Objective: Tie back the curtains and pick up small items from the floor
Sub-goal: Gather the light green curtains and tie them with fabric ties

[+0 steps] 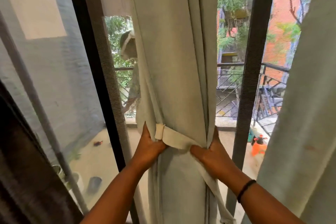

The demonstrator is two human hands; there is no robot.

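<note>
A pale green curtain [174, 71] hangs gathered in the middle of the view, in front of a glass door. A cream fabric tie-back strap [174, 139] crosses its front at waist height, and a loose tail of it hangs down on the right. My left hand [150, 146] grips the curtain's left edge together with the strap's folded end. My right hand [209, 151] pinches the strap against the curtain's right edge. A black band sits on my right wrist. A second pale curtain [301, 114] hangs at the far right.
Dark door frames [249, 78] stand on both sides of the gathered curtain. Behind the glass lie a balcony floor, a metal railing [272, 85], an orange spray bottle [259, 146], and pots [94, 183] at the lower left. A dark drape [27, 169] fills the left edge.
</note>
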